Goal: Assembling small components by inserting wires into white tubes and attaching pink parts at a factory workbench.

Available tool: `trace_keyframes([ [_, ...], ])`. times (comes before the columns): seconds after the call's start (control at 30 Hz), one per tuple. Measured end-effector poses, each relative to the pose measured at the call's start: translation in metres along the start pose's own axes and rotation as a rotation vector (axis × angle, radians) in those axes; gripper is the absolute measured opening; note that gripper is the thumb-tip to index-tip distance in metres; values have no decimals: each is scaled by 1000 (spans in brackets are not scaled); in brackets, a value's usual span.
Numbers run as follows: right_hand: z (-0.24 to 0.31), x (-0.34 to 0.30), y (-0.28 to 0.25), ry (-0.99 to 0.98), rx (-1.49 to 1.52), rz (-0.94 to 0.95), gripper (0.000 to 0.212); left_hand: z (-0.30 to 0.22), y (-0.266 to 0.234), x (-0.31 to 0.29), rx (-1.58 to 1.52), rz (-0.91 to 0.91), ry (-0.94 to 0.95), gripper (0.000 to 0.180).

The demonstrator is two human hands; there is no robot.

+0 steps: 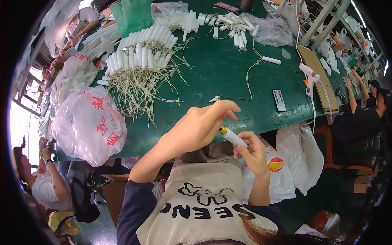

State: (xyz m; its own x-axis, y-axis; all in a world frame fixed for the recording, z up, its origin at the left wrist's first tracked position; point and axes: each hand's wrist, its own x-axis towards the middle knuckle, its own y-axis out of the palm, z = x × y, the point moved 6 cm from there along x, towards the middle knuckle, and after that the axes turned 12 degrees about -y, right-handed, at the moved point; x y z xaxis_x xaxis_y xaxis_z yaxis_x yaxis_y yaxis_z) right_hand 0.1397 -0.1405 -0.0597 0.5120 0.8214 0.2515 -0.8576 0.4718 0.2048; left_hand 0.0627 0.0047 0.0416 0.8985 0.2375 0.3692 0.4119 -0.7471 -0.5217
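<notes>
My right hand [254,153] grips a white tube [234,138] with its thumb and fingers. A gold-coloured end piece [223,130] sits at the tube's upper left end, up against my left hand [200,124]. That left hand is curled, its index finger bent out over the table's front edge; whatever its other fingers close on is hidden behind the hand. Just beyond it on the green table [204,73] lies a thin dark rod with a white tip [215,99]. Piled at the left are many white tubes with pale wires [139,61].
Printed plastic bags [90,122] bulge along the left side. A white remote [279,100], a single wired tube [271,60] and a glue gun [310,77] with its cord lie at the right. More tubes [237,30] lie farther back. Other people work at both sides.
</notes>
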Motion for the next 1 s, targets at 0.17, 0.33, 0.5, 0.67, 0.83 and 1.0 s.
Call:
trace_keyframes([
  [0.17,0,-2,-4,11,0,-29,21,-4,8,5,161,104,7,27],
  [0.33,-8,-6,-8,11,-60,-22,21,-11,20,13,223,173,60,22],
  [0.5,-15,-10,-15,-96,163,-35,23,47,27,50,-108,22,-302,21],
  [0.67,-21,-12,-13,-74,202,-23,24,95,56,60,510,-202,2,18],
  [0.83,-22,-13,-13,-56,208,-25,21,107,68,66,562,-119,3,13],
  [1.0,-21,-13,-23,-74,97,-92,26,95,51,61,476,-163,-105,13],
])
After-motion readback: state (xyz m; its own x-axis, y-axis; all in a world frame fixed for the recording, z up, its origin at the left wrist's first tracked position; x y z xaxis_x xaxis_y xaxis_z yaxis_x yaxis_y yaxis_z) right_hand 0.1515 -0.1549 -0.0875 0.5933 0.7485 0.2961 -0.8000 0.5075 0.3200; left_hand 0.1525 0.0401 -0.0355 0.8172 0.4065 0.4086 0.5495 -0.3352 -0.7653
